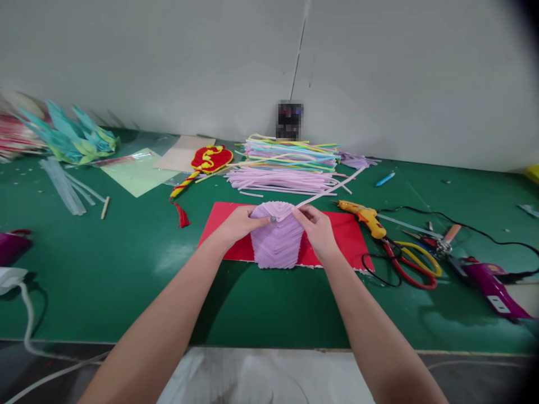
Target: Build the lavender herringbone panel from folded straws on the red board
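Note:
Between my hands is a lilac panel of pipe cleaners laid in V-shaped rows, held over a red sheet. My left hand grips the panel's upper left side, its thumb pressed on the front. At the upper right edge, my right hand pinches a lilac pipe cleaner, whose free end slants up and to the right. The fingers behind the panel are hidden.
Bundled pipe cleaners lie behind the panel. To the right are a yellow glue gun, scissors and a purple tool with a black cord. A red-and-yellow fan-shaped ornament and glue sticks are on the left.

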Demonstrator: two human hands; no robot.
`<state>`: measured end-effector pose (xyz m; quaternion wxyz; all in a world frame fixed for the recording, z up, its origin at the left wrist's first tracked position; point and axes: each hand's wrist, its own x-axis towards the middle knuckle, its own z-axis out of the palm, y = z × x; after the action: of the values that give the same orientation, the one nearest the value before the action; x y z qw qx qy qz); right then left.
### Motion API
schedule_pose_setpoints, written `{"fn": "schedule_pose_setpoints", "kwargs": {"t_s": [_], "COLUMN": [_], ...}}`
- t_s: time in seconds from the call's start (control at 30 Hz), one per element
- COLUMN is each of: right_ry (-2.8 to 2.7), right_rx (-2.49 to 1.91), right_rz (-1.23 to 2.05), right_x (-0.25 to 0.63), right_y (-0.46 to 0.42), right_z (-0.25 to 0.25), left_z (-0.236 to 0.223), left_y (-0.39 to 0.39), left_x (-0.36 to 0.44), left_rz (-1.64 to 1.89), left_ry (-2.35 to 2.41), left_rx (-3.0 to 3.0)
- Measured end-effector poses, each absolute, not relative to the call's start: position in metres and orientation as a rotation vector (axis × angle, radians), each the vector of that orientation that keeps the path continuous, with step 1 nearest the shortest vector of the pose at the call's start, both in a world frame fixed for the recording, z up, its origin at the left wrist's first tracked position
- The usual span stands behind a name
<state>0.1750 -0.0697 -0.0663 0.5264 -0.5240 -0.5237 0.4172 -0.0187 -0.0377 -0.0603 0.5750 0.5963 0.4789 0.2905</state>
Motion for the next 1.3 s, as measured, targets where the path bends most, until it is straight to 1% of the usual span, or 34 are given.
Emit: {"fn": "schedule_pose_setpoints", "kwargs": {"t_s": [0.13,0.4,0.73,1.3], "right_ry": [-1.301,-1.328,-1.322,-1.353], "right_rx": [-1.246,-1.265,-1.247,-1.297], "right_rz": [1.080,1.107,1.146,1.112], "right_x": [0.1713,0.1715,0.1709,0.1708], "right_y": [-0.0709,-0.0704,-0.0725,-0.0738], "right_z": [-0.0668,-0.0723,-0.0716,-0.0689], "left_z": [-0.0597,-0.0594,-0.0574,-0.0523], "left_y": [-0.0390,-0.0400,-0.0415,-0.0425], "left_x": [-0.0165,-0.0148,-0.0146,-0.0144], "left_rz": [0.698,0.759,0.741,0.728], "left_ry": [1.148,1.133,1.134,1.141], "left_rx": [1.400,1.434,1.448,1.469]}}
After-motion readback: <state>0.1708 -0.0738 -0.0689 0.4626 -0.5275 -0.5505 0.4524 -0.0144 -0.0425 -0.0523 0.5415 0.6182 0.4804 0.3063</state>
